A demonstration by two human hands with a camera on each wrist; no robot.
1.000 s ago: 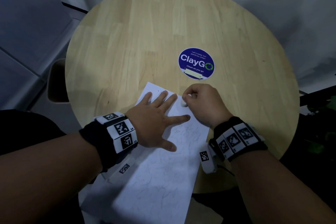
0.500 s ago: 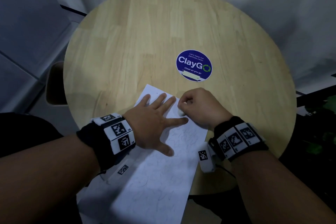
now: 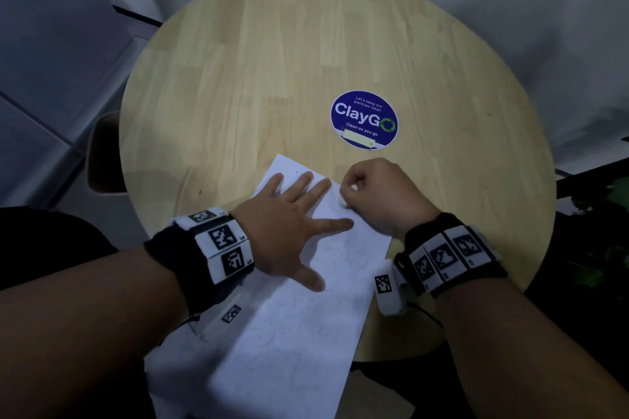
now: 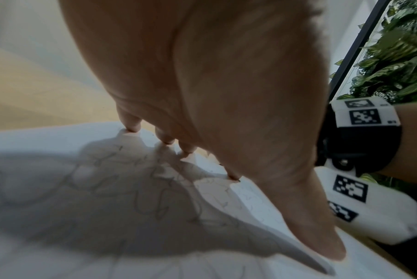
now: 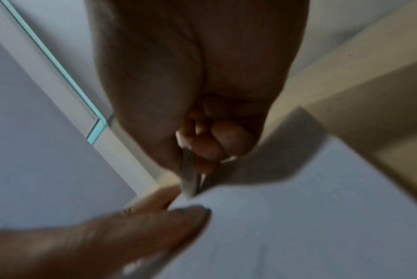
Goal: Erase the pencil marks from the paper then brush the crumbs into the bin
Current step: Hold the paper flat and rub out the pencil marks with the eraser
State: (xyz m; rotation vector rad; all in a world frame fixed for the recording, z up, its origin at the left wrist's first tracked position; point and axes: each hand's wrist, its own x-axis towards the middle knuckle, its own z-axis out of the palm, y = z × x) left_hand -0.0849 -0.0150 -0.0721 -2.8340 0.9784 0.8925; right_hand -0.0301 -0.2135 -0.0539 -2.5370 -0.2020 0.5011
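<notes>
Thin white sheet of paper [image 3: 299, 333] looks flimsy, so my left hand [image 3: 286, 235] presses it spread flat; my right hand [image 3: 377, 194] pinches the small white eraser [image 3: 344, 201].

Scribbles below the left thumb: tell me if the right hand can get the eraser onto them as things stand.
Probably yes. The right hand grips the eraser at the paper's far end; the scribbles lie uncovered nearer the person, beyond where the left hand presses flat.

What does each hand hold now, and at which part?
The right hand pinches a white eraser by its upper part. The left hand holds nothing; it presses flat on the paper.
</notes>
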